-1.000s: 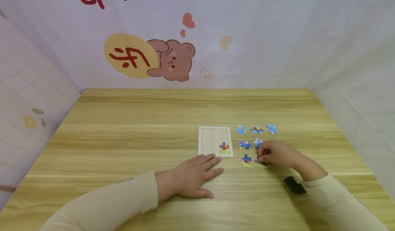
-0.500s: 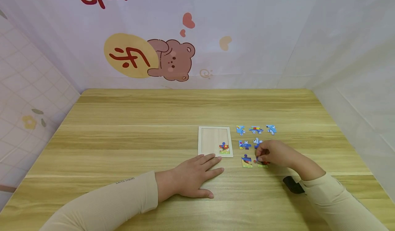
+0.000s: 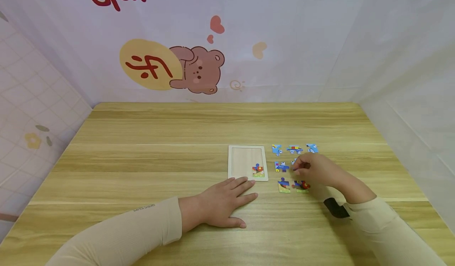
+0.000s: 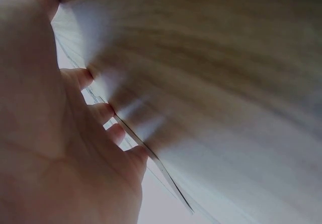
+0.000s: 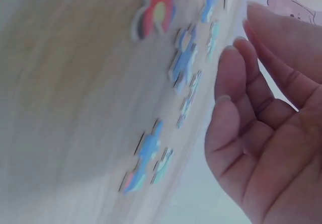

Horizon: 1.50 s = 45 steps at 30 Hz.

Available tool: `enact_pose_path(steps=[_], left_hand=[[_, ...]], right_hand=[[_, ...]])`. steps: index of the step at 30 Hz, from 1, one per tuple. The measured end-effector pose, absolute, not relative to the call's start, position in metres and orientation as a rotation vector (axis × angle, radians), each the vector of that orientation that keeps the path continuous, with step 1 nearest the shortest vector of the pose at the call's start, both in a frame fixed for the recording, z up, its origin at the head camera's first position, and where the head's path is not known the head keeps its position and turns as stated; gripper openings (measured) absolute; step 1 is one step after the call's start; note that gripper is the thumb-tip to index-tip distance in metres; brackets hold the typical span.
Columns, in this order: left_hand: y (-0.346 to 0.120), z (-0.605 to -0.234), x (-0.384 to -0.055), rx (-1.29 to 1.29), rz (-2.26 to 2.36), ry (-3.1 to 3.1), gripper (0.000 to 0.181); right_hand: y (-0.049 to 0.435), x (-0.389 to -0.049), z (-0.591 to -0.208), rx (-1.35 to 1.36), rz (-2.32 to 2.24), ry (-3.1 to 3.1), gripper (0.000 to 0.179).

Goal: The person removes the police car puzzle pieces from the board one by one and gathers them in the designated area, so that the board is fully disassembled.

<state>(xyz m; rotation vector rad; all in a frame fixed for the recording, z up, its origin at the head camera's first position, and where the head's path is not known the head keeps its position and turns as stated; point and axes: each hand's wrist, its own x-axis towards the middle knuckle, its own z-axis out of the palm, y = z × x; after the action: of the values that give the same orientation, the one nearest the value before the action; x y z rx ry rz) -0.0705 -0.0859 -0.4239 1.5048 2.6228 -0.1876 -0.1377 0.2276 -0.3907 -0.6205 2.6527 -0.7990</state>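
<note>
My left hand [image 3: 225,202] lies flat with fingers spread, its foremost fingertips at the near edge of a wooden puzzle tray [image 3: 230,163]. One jigsaw piece [image 3: 258,170] sits in the tray's near right corner. My right hand [image 3: 320,173] hovers over the loose pieces to the tray's right, its fingers loosely bent. In the right wrist view its thumb and fingers are apart with nothing between them. A blue piece [image 3: 293,162] is partly covered by its fingertips. Just below lie a piece with a red flower [image 3: 302,185] and a yellow-and-blue piece [image 3: 284,185].
Beside the tray lies a blue piece with white lettering [image 3: 282,166]. Behind it, a row holds light-blue pieces [image 3: 277,149] and a multicoloured piece [image 3: 294,149]. Another blue piece [image 5: 145,158] shows in the right wrist view. A fabric wall [image 3: 284,72] borders the table's [image 3: 160,131] back.
My right hand has lifted off the red-flower piece and shifted away from me, toward the middle row. That piece now lies uncovered. My left hand has stayed put.
</note>
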Motion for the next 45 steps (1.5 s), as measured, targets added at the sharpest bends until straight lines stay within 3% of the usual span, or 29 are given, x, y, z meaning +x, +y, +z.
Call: enact_pose_path(steps=[8,15,45], left_hand=[[-0.081,-0.422,-0.074,1.488,-0.176,2.629,0.074],[-0.077,-0.421,-0.076,1.474,-0.164,2.638,0.074],[-0.093,-0.428,-0.062,1.572,-0.230,2.638,0.074]], right_hand=[[0.212,-0.151,-0.384,-0.664,-0.846,2.658,0.003],[0.198,-0.159,-0.384,-0.650,-0.862,2.649,0.015],[0.135,-0.142,-0.400,-0.638,-0.792,2.601,0.018]])
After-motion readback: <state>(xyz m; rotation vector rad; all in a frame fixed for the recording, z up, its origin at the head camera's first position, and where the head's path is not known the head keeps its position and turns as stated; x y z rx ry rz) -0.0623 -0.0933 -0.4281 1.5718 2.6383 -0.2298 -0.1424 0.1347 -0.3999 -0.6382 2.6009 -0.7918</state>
